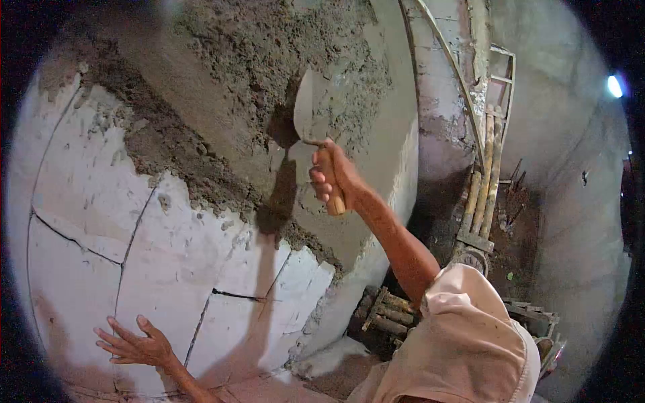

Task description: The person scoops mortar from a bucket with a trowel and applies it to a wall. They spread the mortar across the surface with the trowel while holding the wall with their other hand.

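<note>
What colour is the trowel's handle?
Light, yellowish-brown wood; the head view shows it.

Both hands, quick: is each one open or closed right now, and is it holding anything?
Left hand: open, fingers spread, holding nothing.
Right hand: closed around the wooden handle of a trowel.

Loose pale peach-beige cloth shirt (453, 349), bare hands, v. casual fit tbh

Short wide sleeve (463, 292) w/ soft creases + a lighter patch nr the opening, a few tiny dark specks on the fabric, curved seam or fold down one side. R forearm's bare, ditto right hand (341, 171) & left hand (146, 348), fingernails visible btw.
</note>
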Demonstrator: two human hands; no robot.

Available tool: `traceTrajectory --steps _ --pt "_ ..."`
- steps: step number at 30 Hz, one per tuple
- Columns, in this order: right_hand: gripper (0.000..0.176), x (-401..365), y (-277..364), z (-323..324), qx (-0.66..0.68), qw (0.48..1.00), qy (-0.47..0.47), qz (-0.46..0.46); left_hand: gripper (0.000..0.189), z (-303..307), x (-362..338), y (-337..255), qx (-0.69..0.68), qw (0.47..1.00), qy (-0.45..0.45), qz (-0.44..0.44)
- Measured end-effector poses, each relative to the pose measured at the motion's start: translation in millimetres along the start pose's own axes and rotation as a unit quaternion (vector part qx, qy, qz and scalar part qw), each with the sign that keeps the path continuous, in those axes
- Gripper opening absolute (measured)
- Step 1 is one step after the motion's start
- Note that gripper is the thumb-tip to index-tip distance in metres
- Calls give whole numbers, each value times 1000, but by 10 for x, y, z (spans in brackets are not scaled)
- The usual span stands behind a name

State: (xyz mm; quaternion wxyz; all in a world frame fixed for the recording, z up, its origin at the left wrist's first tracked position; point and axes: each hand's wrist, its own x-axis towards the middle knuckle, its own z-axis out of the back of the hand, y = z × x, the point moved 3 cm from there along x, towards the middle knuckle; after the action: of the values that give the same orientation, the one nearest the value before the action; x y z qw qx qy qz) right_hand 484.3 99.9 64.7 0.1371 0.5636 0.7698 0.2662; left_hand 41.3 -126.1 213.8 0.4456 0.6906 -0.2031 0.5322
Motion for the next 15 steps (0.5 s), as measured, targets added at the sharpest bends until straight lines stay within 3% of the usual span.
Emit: traceTrajectory --steps 3,5,10,13,15 --pt "57 -90 -286 -280 -72 996 -48 -22 64 -15 -8 19 13 1000 -2 6" --pt "53 -98 -504 -442 -142 987 -71 31 63 -15 -7 9 8 1000 -6 5" --pt "58 -514 -745 -588 -149 987 -56 2 63 8 -32 34 3 1000 -10 4" --pt "62 -832 -680 -230 -364 930 -56 -1 64 39 -28 23 -1 1000 -20 15" --pt "58 -1074 -432 -29 -429 901 -59 30 65 67 4 23 -29 998 -46 37"
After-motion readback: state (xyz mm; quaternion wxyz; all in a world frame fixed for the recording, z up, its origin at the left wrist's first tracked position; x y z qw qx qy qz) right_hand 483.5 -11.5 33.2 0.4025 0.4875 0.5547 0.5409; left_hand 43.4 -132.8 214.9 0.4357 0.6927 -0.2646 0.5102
